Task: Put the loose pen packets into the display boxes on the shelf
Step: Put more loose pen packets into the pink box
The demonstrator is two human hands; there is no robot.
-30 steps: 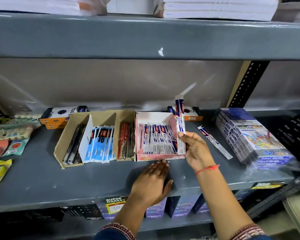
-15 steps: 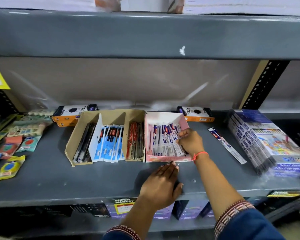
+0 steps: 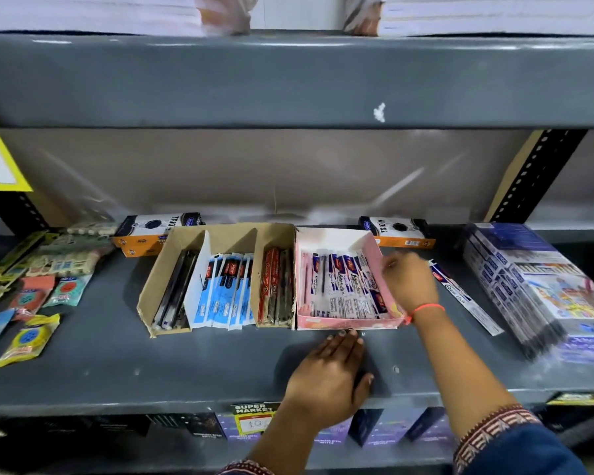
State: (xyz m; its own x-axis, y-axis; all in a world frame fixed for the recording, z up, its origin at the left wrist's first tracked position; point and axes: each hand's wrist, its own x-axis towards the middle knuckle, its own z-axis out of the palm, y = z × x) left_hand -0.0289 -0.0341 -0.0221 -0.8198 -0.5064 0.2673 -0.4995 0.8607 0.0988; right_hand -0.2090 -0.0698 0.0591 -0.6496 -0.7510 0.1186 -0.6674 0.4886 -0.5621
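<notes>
A pink display box (image 3: 347,324) stands on the grey shelf (image 3: 117,365), filled with several white and blue pen packets (image 3: 340,286). My right hand (image 3: 408,282) rests at the box's right wall, fingers bent near the rim, and I cannot tell whether it holds anything. One loose pen packet (image 3: 463,296) lies flat on the shelf just right of that hand. My left hand (image 3: 330,378) lies palm down on the shelf in front of the pink box, holding nothing. To the left, a brown cardboard box (image 3: 158,279) has compartments of black, blue and red pen packets.
A stack of wrapped blue boxes (image 3: 535,289) fills the right end of the shelf. Two black and orange boxes (image 3: 151,231) sit at the back. Loose small packets (image 3: 31,303) lie at the left. The upper shelf (image 3: 288,80) overhangs close above.
My right hand lowered the upright pen packet into the pink box, then slid right to the box's wall. My left hand stayed flat on the shelf.
</notes>
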